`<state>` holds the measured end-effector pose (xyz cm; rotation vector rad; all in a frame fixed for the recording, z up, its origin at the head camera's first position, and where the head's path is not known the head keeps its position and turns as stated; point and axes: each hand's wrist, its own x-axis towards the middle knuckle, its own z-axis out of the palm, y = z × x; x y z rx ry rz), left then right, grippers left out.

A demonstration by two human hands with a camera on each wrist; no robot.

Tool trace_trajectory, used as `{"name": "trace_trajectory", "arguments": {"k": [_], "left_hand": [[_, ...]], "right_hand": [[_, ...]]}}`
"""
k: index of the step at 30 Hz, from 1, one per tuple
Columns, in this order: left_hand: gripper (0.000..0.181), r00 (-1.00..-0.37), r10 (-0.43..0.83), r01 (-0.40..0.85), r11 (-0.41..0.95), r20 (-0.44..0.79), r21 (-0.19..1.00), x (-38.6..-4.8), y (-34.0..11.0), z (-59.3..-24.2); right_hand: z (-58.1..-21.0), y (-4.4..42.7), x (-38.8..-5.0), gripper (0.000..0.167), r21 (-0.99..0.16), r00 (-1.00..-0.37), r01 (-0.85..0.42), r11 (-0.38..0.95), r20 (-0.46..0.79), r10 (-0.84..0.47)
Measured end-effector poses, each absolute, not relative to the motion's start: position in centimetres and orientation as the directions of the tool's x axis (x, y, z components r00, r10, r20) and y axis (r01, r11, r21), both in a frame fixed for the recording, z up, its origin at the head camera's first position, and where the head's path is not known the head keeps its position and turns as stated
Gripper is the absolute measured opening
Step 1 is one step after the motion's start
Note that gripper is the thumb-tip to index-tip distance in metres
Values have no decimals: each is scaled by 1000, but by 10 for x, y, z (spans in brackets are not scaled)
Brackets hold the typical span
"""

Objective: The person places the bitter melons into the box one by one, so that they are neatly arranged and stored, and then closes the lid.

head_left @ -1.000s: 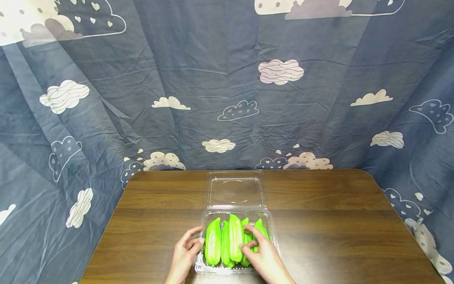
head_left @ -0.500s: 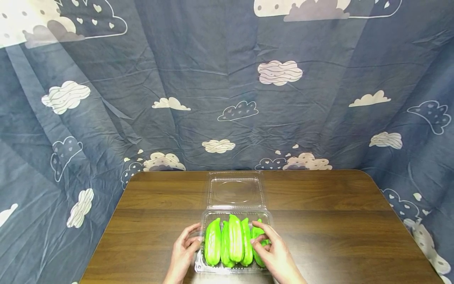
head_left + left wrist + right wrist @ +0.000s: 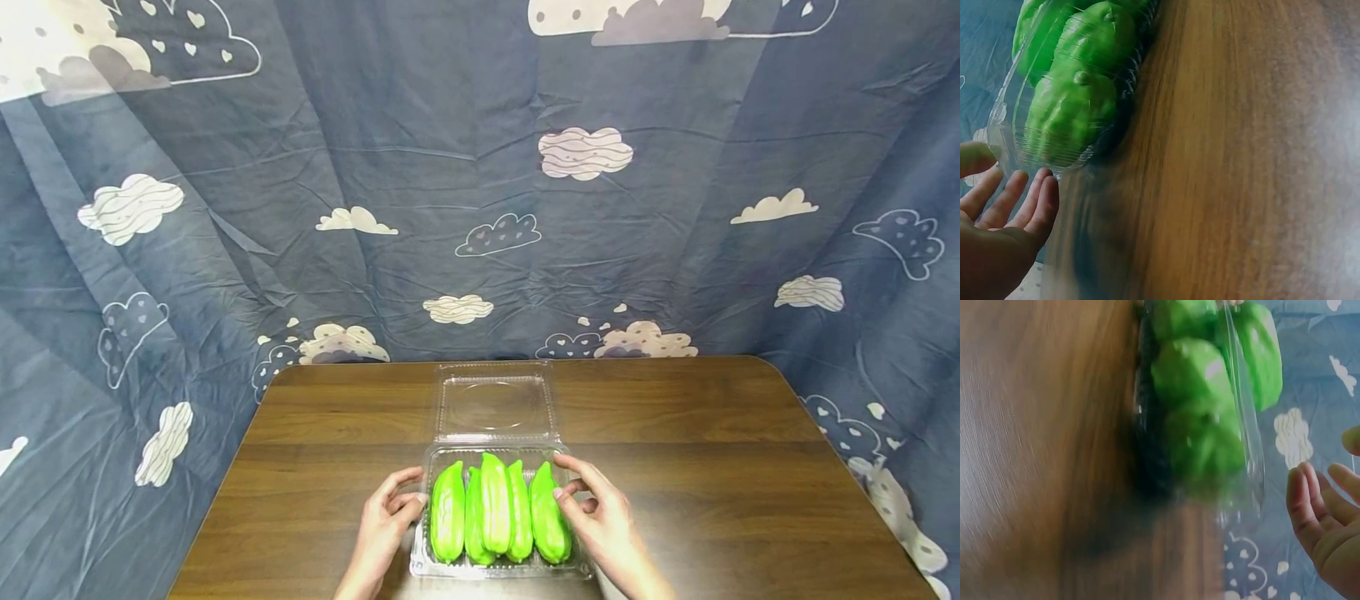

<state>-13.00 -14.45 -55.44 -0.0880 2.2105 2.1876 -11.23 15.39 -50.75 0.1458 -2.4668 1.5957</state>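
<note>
A clear plastic clamshell container (image 3: 502,572) lies on the table, its lid (image 3: 491,407) folded back flat. In it are several glossy bright-green, long, lobed vegetables (image 3: 448,517), possibly peppers, tapering at the far end; one of the middle ones (image 3: 497,504) lies higher than its neighbours. My left hand (image 3: 384,518) is at the container's left side, fingers loosely bent; in the left wrist view its fingertips (image 3: 1044,175) are at the clear wall, and contact is unclear. My right hand (image 3: 609,512), fingers loosely bent, is beside the rightmost green vegetable (image 3: 550,517) and holds nothing.
The brown wood-grain table (image 3: 697,483) extends to both sides of the container. Behind it hangs a dark blue curtain (image 3: 405,108) with cloud prints, which also covers both sides.
My right hand has let go of the raised middle vegetable and moved right to the container's right side. The left hand stays almost in place. The vegetables keep their positions.
</note>
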Motion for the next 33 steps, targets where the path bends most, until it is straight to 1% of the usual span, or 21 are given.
{"name": "trace_trajectory", "arguments": {"k": [4, 7, 12, 14, 20, 23, 25, 29, 31, 33], "left_hand": [[43, -996, 3, -86, 31, -86, 996, -129, -145, -555], [44, -995, 18, -100, 29, -101, 995, -128, -146, -556], [45, -994, 32, -106, -6, -106, 994, -126, -146, -559], [45, -994, 37, -99, -4, -99, 995, -127, -147, -560], [47, -992, 57, -115, 11, -116, 993, -126, -147, -561], [48, -990, 62, -124, 11, -124, 992, -125, -147, -562], [48, -990, 61, -124, 5, -124, 992, -125, -147, -562], [48, -990, 54, -128, 5, -128, 992, -124, -148, -563], [48, -990, 49, -129, 8, -130, 992, -124, -148, -563], [48, -990, 47, -130, 5, -130, 991, -123, -148, -564]], "right_hand": [[-503, 168, -124, 39, -890, -984, -138, 435, 171, 38], [-504, 181, -135, 37, -885, -987, -131, 446, 160, 29], [-512, 194, -158, 34, -852, -979, -173, 494, 204, 10], [-516, 197, -168, 32, -861, -978, -178, 476, 209, 12], [-530, 200, -188, 30, -931, -986, -157, 330, 168, 5], [-533, 199, -196, 30, -924, -986, -149, 351, 167, 21], [-534, 199, -201, 30, -912, -987, -127, 391, 154, 39], [-535, 197, -213, 32, -896, -996, -56, 441, 83, 42], [-537, 197, -220, 34, -908, -998, -40, 418, 52, 18], [-540, 196, -228, 35, -935, -1000, -10, 354, 8, -5]]}}
